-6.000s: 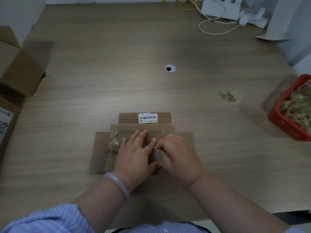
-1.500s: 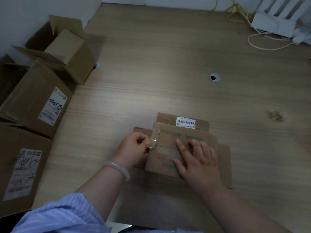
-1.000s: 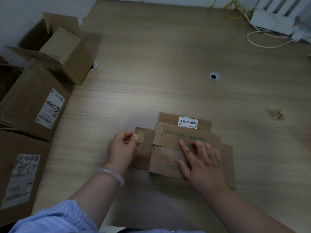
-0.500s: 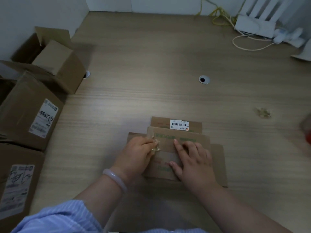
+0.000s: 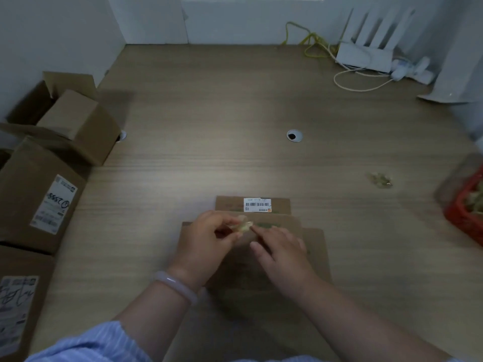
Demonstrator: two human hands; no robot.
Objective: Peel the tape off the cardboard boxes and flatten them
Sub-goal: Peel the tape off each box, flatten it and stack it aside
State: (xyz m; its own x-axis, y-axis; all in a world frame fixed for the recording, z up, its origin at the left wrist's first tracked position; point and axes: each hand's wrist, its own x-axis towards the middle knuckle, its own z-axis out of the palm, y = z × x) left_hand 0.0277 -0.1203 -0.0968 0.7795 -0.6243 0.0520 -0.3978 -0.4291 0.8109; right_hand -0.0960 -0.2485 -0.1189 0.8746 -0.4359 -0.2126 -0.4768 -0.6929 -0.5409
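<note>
Tape wad (image 5: 243,226) pinched in left hand (image 5: 206,241), right hand (image 5: 281,249) relaxed, above one flattened box (image 5: 315,246).

Handwritten "555…" on label (image 5: 55,203) of cardboard box (image 5: 26,184)

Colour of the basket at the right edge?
Red; the basket shows best in the head view.

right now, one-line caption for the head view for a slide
Left hand pinches a crumpled tape wad while the right hand rests on the flattened cardboard box.
</note>
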